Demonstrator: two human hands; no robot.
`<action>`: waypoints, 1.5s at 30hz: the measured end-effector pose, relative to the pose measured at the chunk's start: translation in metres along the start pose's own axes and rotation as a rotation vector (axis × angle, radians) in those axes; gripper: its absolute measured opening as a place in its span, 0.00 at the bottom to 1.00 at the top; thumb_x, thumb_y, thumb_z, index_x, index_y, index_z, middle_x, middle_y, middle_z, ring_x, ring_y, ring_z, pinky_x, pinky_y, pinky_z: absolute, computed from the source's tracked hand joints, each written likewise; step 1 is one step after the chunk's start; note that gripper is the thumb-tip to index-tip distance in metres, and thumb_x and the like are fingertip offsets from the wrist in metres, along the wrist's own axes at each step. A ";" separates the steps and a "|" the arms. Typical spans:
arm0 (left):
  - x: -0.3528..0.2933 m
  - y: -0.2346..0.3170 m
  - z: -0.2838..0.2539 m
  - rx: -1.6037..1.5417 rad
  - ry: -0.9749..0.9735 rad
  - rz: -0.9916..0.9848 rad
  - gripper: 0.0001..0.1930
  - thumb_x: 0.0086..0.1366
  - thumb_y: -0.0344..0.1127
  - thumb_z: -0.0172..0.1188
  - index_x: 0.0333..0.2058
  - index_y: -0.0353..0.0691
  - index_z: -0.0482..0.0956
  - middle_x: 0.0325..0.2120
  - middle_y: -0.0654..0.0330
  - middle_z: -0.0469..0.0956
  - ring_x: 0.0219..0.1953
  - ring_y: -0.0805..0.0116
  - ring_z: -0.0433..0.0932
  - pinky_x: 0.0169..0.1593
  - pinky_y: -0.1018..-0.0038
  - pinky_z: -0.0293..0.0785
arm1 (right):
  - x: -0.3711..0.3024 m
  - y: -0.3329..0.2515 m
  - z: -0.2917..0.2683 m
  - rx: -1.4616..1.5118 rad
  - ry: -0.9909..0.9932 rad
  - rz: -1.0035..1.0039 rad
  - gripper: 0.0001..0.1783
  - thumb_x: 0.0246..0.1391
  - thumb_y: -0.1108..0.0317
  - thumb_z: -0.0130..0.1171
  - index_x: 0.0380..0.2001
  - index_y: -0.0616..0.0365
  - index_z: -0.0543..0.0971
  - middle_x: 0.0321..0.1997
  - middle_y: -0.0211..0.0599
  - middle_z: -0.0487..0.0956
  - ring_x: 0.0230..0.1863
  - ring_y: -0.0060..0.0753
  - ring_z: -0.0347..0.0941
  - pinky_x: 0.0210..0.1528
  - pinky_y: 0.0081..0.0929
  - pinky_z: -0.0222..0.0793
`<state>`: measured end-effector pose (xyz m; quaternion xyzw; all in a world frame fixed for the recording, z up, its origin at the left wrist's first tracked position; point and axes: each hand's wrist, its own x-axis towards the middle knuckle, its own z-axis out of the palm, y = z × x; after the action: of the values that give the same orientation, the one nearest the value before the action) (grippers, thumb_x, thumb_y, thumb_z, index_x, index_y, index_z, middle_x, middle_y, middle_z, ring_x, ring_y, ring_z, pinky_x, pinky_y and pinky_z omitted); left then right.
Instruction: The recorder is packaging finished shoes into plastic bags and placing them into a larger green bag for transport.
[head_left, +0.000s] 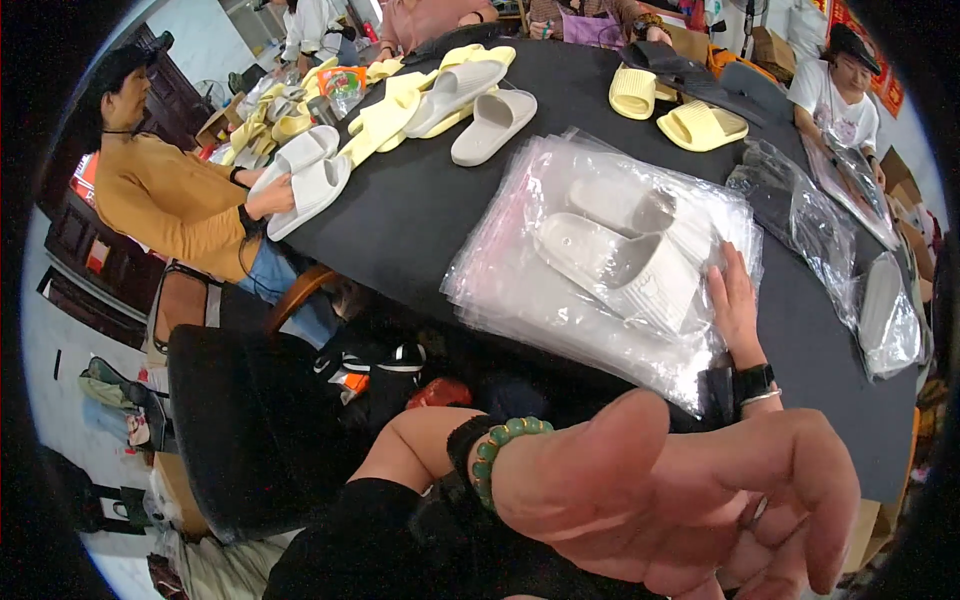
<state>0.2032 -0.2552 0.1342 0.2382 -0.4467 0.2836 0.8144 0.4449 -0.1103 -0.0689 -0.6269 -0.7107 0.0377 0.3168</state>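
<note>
A pair of pale grey slide slippers [640,250] lies inside a clear plastic bag, on top of a stack of clear plastic bags [500,270] on the black table. My right hand [735,295], wearing a dark watch and a bangle, rests with straight fingers on the right edge of this bag, beside the slippers. Close up in the lower right, my left hand [680,490] is raised with a green bead bracelet at its wrist. Its thumb stands apart and its fingers bend loosely, with nothing visible in them. It covers part of my right forearm.
Loose grey [495,125] and yellow slippers [703,125] lie across the table [390,215]. Bagged slippers [890,320] line the right edge. At left a person in mustard [180,215] holds grey slippers; others sit round the far side. A black chair [240,430] stands at lower left.
</note>
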 end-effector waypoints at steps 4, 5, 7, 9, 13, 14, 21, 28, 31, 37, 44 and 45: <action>0.003 0.005 0.000 -0.014 -0.074 0.074 0.56 0.52 0.83 0.32 0.60 0.31 0.52 0.48 0.47 0.64 0.39 0.63 0.71 0.43 0.63 0.78 | 0.001 -0.007 0.001 0.016 -0.004 0.018 0.31 0.66 0.51 0.42 0.64 0.60 0.61 0.68 0.56 0.60 0.71 0.56 0.51 0.69 0.44 0.48; 0.003 0.004 0.001 -0.013 -0.093 0.091 0.57 0.52 0.83 0.31 0.60 0.31 0.52 0.48 0.47 0.64 0.39 0.64 0.71 0.42 0.63 0.78 | 0.002 -0.009 0.001 0.012 -0.009 0.021 0.31 0.66 0.51 0.42 0.64 0.60 0.61 0.68 0.56 0.60 0.71 0.56 0.50 0.69 0.44 0.47; 0.001 -0.015 -0.003 -0.027 -0.132 0.125 0.58 0.51 0.83 0.31 0.60 0.30 0.51 0.49 0.47 0.64 0.38 0.64 0.71 0.41 0.63 0.79 | 0.001 -0.003 0.000 0.017 -0.015 0.023 0.31 0.66 0.51 0.42 0.65 0.59 0.61 0.68 0.55 0.60 0.71 0.55 0.50 0.69 0.43 0.47; -0.001 -0.019 -0.006 -0.033 -0.170 0.157 0.59 0.51 0.84 0.30 0.61 0.30 0.50 0.49 0.46 0.63 0.38 0.64 0.71 0.41 0.63 0.80 | 0.000 -0.002 0.000 0.029 -0.019 0.018 0.31 0.66 0.51 0.42 0.65 0.58 0.60 0.69 0.55 0.60 0.72 0.55 0.50 0.69 0.43 0.47; -0.003 -0.013 -0.011 -0.062 -0.150 0.129 0.60 0.50 0.84 0.29 0.62 0.31 0.49 0.51 0.47 0.63 0.37 0.65 0.70 0.40 0.62 0.81 | -0.002 -0.003 0.001 0.004 -0.005 0.025 0.31 0.66 0.51 0.42 0.65 0.59 0.60 0.68 0.54 0.60 0.71 0.55 0.51 0.69 0.44 0.47; -0.007 -0.011 -0.008 -0.090 -0.092 0.070 0.59 0.50 0.84 0.29 0.63 0.32 0.49 0.51 0.47 0.63 0.36 0.65 0.70 0.40 0.61 0.81 | -0.002 -0.002 0.001 0.002 -0.004 0.031 0.31 0.66 0.51 0.42 0.65 0.59 0.61 0.68 0.54 0.60 0.71 0.55 0.51 0.69 0.44 0.47; 0.001 -0.003 0.019 -0.149 0.142 0.076 0.60 0.49 0.85 0.29 0.62 0.32 0.50 0.49 0.47 0.64 0.38 0.65 0.72 0.41 0.60 0.82 | 0.001 -0.007 -0.001 0.018 0.004 0.008 0.30 0.66 0.52 0.42 0.64 0.59 0.61 0.68 0.55 0.61 0.71 0.56 0.52 0.69 0.45 0.47; -0.005 0.018 0.007 -0.076 0.140 -0.058 0.46 0.61 0.76 0.37 0.55 0.32 0.61 0.41 0.43 0.69 0.40 0.54 0.74 0.48 0.60 0.77 | -0.001 -0.008 -0.003 0.023 0.032 0.011 0.31 0.64 0.50 0.46 0.61 0.64 0.65 0.65 0.59 0.64 0.68 0.60 0.55 0.68 0.46 0.51; -0.019 0.038 0.010 0.182 0.436 -0.029 0.40 0.63 0.73 0.37 0.51 0.36 0.62 0.41 0.37 0.67 0.45 0.39 0.73 0.48 0.49 0.75 | 0.001 -0.009 0.002 0.021 0.015 0.019 0.33 0.64 0.48 0.44 0.62 0.63 0.64 0.66 0.57 0.63 0.70 0.56 0.54 0.69 0.45 0.48; -0.051 0.128 -0.030 1.827 0.864 -0.078 0.14 0.63 0.21 0.55 0.48 0.33 0.69 0.44 0.57 0.73 0.43 0.76 0.71 0.47 0.80 0.68 | -0.006 -0.004 -0.002 -0.004 0.014 0.057 0.35 0.64 0.46 0.42 0.63 0.63 0.62 0.68 0.56 0.61 0.71 0.54 0.51 0.70 0.44 0.44; -0.107 0.255 -0.092 2.168 1.171 -0.573 0.11 0.63 0.26 0.56 0.44 0.32 0.73 0.31 0.60 0.76 0.33 0.76 0.74 0.37 0.80 0.72 | -0.003 -0.011 -0.005 0.031 0.036 0.050 0.36 0.64 0.45 0.42 0.63 0.65 0.60 0.66 0.58 0.62 0.71 0.56 0.51 0.70 0.45 0.45; -0.116 0.269 -0.104 2.042 1.236 -0.735 0.12 0.62 0.26 0.56 0.46 0.33 0.74 0.30 0.61 0.77 0.31 0.76 0.75 0.38 0.79 0.73 | -0.003 -0.011 -0.007 0.044 0.032 0.050 0.37 0.64 0.45 0.42 0.63 0.65 0.60 0.66 0.59 0.62 0.71 0.57 0.51 0.70 0.45 0.45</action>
<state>0.0327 -0.0224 0.0199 0.6986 0.5274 0.3207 0.3618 0.4383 -0.1179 -0.0597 -0.6380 -0.6887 0.0513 0.3406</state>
